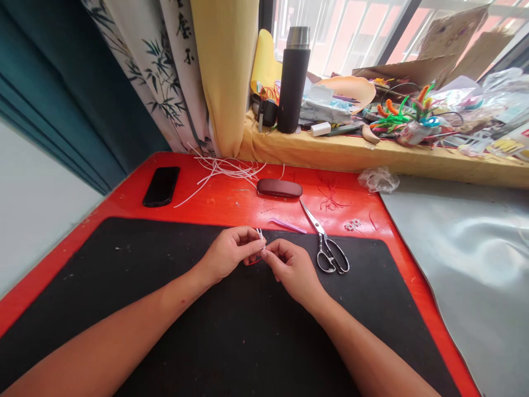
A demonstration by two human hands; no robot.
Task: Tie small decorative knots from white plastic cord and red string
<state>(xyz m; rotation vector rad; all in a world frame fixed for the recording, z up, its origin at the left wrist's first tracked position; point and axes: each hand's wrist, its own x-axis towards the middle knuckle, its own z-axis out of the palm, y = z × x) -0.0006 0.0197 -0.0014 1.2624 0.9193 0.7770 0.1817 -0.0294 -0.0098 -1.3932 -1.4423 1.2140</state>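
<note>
My left hand [229, 252] is closed in a pinch around a few short white cords [260, 234], whose ends stick up past the fingertips. Against it, thumb and forefinger of my right hand [292, 270] pinch the lower part of the same white cords. A thin red cord [255, 262] shows just under the fingers; where it leads is hidden. Both hands are above the black mat [173, 342]. Beyond them lie pink tweezers [288, 225], and to the right rest silver scissors [326, 242] with their blades together.
Along the back of the red table [231, 204] are a phone [161, 186], loose white cords [231, 166], a maroon case [280, 188], red threads [332, 199] and small beads [352, 224]. A black thermos [293, 82] and clutter stand on the sill. A grey sheet [471, 264] covers the right side.
</note>
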